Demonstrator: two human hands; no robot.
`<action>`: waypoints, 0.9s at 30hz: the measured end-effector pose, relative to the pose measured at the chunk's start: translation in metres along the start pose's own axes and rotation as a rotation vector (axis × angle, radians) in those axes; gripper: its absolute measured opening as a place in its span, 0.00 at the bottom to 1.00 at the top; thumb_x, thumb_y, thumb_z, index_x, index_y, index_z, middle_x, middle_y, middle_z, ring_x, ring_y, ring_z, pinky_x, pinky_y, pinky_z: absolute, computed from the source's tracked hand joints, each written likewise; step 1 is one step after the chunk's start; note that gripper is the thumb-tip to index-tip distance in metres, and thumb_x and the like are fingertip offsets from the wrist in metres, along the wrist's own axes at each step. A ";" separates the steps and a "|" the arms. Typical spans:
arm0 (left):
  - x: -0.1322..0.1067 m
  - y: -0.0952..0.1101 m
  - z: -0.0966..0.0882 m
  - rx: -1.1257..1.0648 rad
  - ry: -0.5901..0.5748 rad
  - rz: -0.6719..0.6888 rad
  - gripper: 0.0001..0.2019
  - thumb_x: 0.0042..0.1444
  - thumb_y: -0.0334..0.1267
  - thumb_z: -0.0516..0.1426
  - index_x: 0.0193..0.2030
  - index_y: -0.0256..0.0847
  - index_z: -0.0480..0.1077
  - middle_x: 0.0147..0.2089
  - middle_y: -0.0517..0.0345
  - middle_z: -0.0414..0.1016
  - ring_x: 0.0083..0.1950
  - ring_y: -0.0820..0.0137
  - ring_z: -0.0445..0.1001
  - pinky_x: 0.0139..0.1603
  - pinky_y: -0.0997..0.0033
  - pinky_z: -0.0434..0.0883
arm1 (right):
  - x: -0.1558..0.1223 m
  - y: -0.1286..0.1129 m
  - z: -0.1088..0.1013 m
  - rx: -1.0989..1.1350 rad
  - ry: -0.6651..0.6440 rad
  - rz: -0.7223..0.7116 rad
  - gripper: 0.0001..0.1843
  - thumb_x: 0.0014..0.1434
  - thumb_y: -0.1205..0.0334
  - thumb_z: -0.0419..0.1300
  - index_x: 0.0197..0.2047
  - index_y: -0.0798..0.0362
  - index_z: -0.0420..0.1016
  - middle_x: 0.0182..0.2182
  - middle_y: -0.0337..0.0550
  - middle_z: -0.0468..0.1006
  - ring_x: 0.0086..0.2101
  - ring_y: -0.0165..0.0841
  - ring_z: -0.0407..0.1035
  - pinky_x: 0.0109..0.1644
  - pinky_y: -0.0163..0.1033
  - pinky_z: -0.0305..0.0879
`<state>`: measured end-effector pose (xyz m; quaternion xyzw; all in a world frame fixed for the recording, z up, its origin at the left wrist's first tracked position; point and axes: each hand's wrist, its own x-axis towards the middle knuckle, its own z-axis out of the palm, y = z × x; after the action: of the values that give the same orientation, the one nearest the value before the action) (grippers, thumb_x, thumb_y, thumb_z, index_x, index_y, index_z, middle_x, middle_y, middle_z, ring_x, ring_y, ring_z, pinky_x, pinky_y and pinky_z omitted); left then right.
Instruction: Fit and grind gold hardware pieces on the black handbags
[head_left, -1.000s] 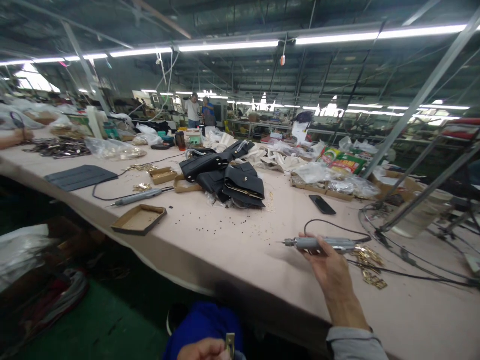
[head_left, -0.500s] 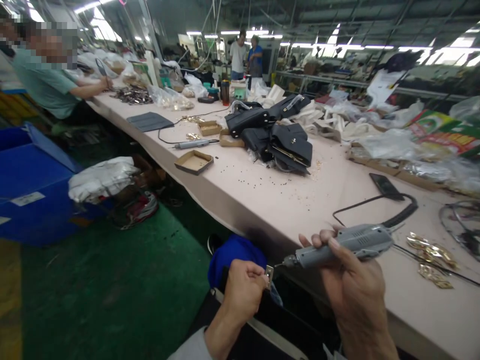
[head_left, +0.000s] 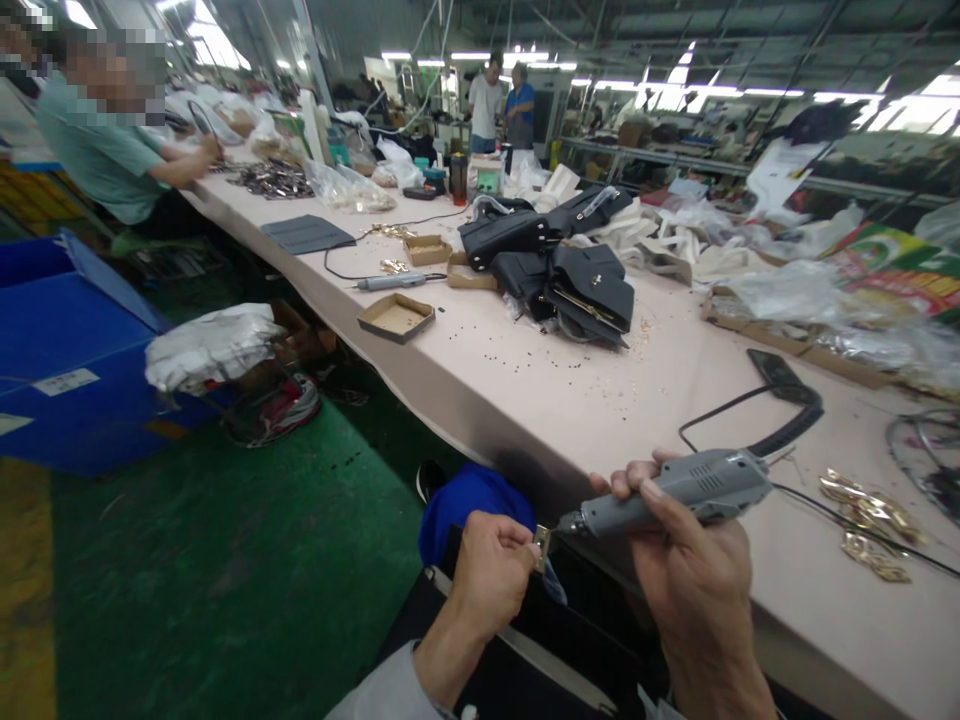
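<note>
Between thumb and fingers, my left hand point(head_left: 495, 570) pinches a small gold metal plate point(head_left: 541, 548). My right hand point(head_left: 690, 560) is wrapped round a grey electric screwdriver point(head_left: 679, 495), which points left. Its tip is at or very near the plate; whether they touch I cannot tell. A black bag point(head_left: 559, 640) with a pale edge lies below my hands on my lap. Right of the screwdriver, a pile of gold metal fittings point(head_left: 870, 510) rests on the table.
Black bags point(head_left: 589, 290) are heaped on the long pale table point(head_left: 480, 380), near scattered small screws and a shallow cardboard tray point(head_left: 397, 318). A second screwdriver point(head_left: 397, 281) lies beyond it. A phone point(head_left: 776, 372) is at right. A co-worker point(head_left: 112, 150) sits far left, by a blue bin point(head_left: 75, 370).
My right hand has brought the screwdriver left, so its tip is closer to the gold plate. My left hand stays almost in place. The view has shifted slightly.
</note>
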<state>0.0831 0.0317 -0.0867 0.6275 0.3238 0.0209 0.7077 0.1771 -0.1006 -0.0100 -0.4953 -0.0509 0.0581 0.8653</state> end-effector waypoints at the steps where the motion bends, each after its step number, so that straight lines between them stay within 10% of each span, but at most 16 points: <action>1: 0.000 0.000 0.000 0.003 -0.001 0.001 0.04 0.44 0.32 0.61 0.22 0.37 0.75 0.18 0.57 0.73 0.17 0.74 0.62 0.19 0.73 0.50 | 0.000 0.001 0.000 -0.002 -0.003 0.003 0.21 0.56 0.64 0.73 0.51 0.47 0.72 0.35 0.36 0.75 0.35 0.33 0.74 0.56 0.58 0.73; 11: -0.003 0.004 -0.001 0.059 -0.001 0.008 0.04 0.44 0.31 0.59 0.23 0.36 0.75 0.19 0.58 0.72 0.20 0.74 0.62 0.22 0.72 0.52 | -0.004 0.001 0.002 -0.021 -0.056 -0.021 0.20 0.57 0.65 0.73 0.50 0.47 0.72 0.34 0.37 0.76 0.36 0.35 0.75 0.56 0.61 0.75; 27: -0.001 -0.002 0.009 0.065 -0.101 0.070 0.04 0.40 0.32 0.59 0.18 0.37 0.73 0.20 0.59 0.72 0.25 0.72 0.65 0.27 0.70 0.58 | -0.010 0.006 0.032 -0.205 -0.493 -0.026 0.25 0.58 0.64 0.76 0.53 0.46 0.70 0.27 0.30 0.71 0.29 0.29 0.72 0.51 0.50 0.80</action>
<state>0.0857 0.0233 -0.0880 0.6612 0.2663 0.0035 0.7013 0.1618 -0.0719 0.0011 -0.5504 -0.2720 0.1603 0.7729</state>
